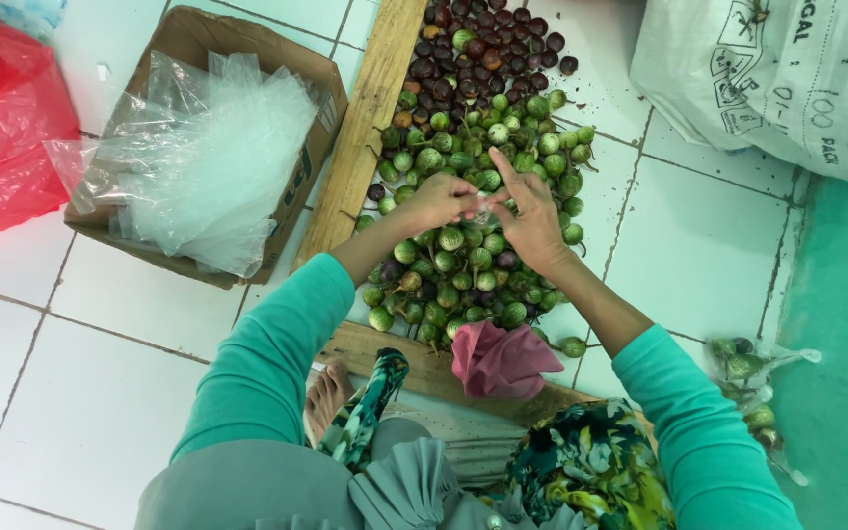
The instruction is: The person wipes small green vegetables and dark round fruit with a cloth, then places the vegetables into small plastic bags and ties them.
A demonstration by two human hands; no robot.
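Both hands — left hand (437, 201), right hand (532, 221) — pinch a small clear plastic bag (483, 209) between them above the green eggplants (463, 265).

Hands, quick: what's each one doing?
Left hand: pinched shut on a small clear plastic bag.
Right hand: pinching the same bag, forefinger sticking out.

A single view comes from a camera worn on the person's head, facing almost straight down over the lap and both teal sleeves. It sits close enough that the left hand (441, 201) and right hand (527, 218) meet near the middle of the picture, above the heap of small round green fruits (463, 255). The white tiled floor (90, 393) fills the lower left, a cardboard box (291, 186) the upper left, a white sack (777, 79) the upper right corner.
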